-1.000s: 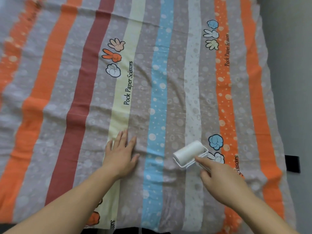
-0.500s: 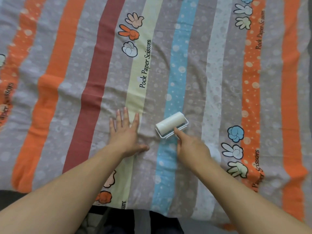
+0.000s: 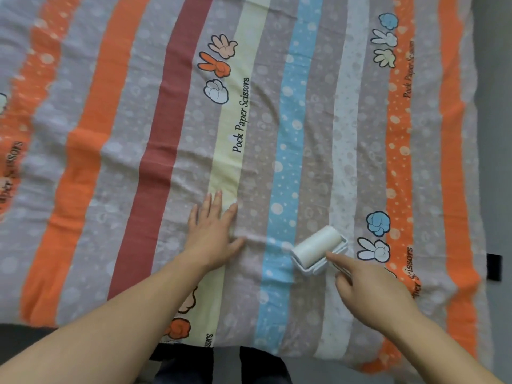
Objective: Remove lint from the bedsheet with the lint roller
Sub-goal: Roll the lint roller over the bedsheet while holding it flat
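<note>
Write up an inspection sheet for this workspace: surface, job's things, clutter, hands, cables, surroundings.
Surface: striped bedsheet spread flat, with light creases across the middle.
Job's things: white lint roller resting on the sheet, on the grey stripe right of the blue one.
Clutter: nothing seen.
Hands: left hand flat on the sheet, fingers straight; right hand holds the roller's handle, index finger stretched along it.
Cables: nothing seen.
Surroundings: grey floor right of the sheet; small black object at the sheet's right edge; dark trouser legs at the bottom.
</note>
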Action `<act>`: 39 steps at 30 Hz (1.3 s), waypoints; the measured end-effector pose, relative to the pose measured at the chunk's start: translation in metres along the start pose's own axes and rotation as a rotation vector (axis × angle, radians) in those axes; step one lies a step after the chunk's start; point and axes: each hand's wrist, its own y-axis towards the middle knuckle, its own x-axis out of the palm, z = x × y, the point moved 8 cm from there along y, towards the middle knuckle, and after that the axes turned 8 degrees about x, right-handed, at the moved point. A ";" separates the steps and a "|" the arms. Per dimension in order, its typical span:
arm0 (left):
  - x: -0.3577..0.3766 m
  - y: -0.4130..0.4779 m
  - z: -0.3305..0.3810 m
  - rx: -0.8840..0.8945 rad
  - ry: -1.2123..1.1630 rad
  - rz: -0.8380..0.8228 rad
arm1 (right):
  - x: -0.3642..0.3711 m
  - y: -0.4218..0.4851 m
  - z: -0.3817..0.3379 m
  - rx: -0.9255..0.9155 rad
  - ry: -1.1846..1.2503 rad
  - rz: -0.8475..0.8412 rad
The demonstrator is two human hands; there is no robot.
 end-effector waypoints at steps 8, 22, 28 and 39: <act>-0.012 -0.009 -0.071 -0.168 0.082 0.077 | -0.033 0.085 -0.155 -0.175 0.278 0.150; -0.011 -0.014 -0.064 -0.200 0.023 -0.071 | 0.060 0.030 -0.067 -0.080 -0.031 -0.018; -0.017 -0.019 -0.064 -0.204 -0.038 -0.087 | 0.035 0.009 -0.049 -0.029 -0.085 -0.133; -0.048 -0.027 -0.160 -0.322 -0.044 0.015 | -0.044 0.080 -0.272 -0.246 0.255 0.088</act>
